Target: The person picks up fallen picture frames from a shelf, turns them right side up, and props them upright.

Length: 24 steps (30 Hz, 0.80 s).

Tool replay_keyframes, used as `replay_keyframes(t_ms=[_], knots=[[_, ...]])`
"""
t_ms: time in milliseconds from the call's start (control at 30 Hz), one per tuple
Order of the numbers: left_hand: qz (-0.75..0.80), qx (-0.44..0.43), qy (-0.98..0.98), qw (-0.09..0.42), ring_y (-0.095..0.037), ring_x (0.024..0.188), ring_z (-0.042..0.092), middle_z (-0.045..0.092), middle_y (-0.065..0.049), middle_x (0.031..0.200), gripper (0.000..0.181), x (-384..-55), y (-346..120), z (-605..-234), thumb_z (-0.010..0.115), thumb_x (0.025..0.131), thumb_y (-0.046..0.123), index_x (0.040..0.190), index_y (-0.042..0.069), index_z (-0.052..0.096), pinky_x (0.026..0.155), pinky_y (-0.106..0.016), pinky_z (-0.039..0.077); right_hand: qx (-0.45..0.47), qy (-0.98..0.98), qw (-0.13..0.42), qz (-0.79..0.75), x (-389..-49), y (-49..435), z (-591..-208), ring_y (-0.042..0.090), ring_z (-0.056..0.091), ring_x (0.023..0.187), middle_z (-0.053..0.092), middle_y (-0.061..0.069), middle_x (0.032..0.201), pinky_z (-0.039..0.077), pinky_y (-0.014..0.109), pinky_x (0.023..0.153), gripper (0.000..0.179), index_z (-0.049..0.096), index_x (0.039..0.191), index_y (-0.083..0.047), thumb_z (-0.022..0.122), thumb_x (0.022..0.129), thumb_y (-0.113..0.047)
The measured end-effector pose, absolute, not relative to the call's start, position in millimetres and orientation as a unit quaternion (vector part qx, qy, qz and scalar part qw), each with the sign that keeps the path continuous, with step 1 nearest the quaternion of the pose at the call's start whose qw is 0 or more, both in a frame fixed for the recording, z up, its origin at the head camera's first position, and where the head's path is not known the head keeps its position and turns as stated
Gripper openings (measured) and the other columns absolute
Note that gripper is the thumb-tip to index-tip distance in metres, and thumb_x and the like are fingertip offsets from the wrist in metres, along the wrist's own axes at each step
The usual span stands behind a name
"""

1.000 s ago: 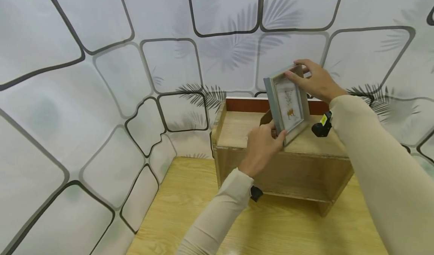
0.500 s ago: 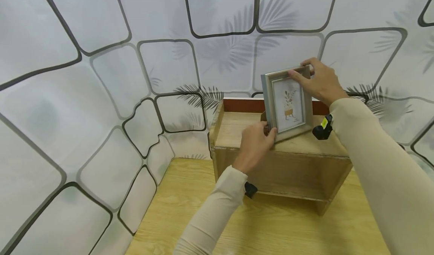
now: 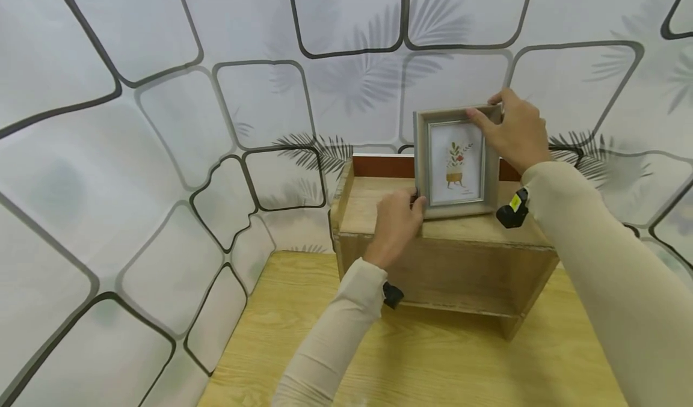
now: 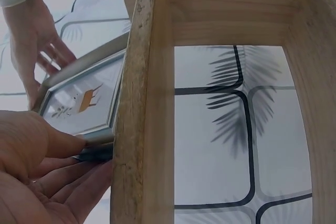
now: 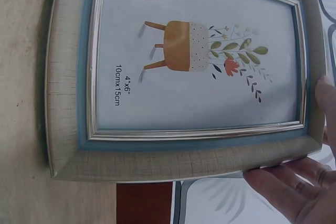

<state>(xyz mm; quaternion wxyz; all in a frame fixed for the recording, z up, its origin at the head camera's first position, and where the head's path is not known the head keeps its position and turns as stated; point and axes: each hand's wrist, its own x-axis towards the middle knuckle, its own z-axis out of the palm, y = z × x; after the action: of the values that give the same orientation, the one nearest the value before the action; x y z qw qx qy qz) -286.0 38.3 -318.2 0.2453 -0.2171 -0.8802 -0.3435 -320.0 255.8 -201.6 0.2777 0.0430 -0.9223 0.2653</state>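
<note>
A picture frame (image 3: 457,160) with a beige border and a drawing of a potted plant stands nearly upright on top of a small wooden shelf unit (image 3: 373,196), its picture facing me. My left hand (image 3: 397,223) holds the lower left edge; in the left wrist view, thumb and fingers lie on either side of that edge. With my right hand (image 3: 517,130) I grip the upper right corner, the thumb on its front. The right wrist view shows the picture (image 5: 199,56) close up, printed with 4"x6". The back of the frame is hidden.
The shelf unit has a raised left side and a red-brown strip (image 3: 381,166) along its back. Below its top is an open compartment (image 3: 449,275). It stands on a yellow wood-grain surface (image 3: 303,299), against a patterned wall covering (image 3: 357,94).
The picture frame has turned from an angled, tilted pose to face me more squarely, and its lower edge has levelled on the shelf top. My left hand has moved slightly left with it.
</note>
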Motion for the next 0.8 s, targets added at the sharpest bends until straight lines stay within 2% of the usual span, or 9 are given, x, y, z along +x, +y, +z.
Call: replay_keyframes(t_ms=[167,300,567,800], knots=[[-0.348,-0.208,-0.879,0.253,-0.012,0.056,0.055,0.057,0.001,0.060,0.030,-290,36,-318,0.065,0.100,0.014,0.071,0.009,0.060,0.063,-0.036,0.052,0.036,-0.916,0.304,0.259,-317,251,-204,0.040,0.055,0.076,0.060,0.024,0.095,0.040,0.050,0.064,0.068,0.052,0.138,0.000,0.050,0.101,-0.056],[-0.344,-0.197,-0.880,0.260,-0.015,0.060,0.060,0.061,-0.001,0.063,0.027,-293,34,-319,0.064,0.100,0.013,0.073,0.008,0.062,0.067,-0.041,0.055,0.028,-0.911,0.321,0.258,-316,247,-206,0.043,0.056,0.081,0.062,0.028,0.099,0.043,0.055,0.069,0.066,0.054,0.137,0.001,0.051,0.102,-0.054],[-0.343,-0.191,-0.879,0.272,-0.019,0.064,0.066,0.066,-0.003,0.067,0.027,-297,33,-322,0.064,0.100,0.013,0.073,0.008,0.063,0.069,-0.043,0.056,-0.001,-0.909,0.329,0.258,-311,239,-204,0.050,0.058,0.095,0.062,0.034,0.118,0.044,0.062,0.078,0.067,0.054,0.137,0.002,0.052,0.101,-0.055],[-0.336,-0.187,-0.882,0.271,-0.024,0.071,0.070,0.070,-0.006,0.072,0.024,-297,32,-321,0.064,0.100,0.015,0.078,0.007,0.066,0.069,-0.044,0.056,-0.007,-0.916,0.320,0.242,-306,238,-202,0.052,0.057,0.097,0.061,0.035,0.114,0.044,0.065,0.081,0.069,0.052,0.139,0.003,0.047,0.102,-0.056]])
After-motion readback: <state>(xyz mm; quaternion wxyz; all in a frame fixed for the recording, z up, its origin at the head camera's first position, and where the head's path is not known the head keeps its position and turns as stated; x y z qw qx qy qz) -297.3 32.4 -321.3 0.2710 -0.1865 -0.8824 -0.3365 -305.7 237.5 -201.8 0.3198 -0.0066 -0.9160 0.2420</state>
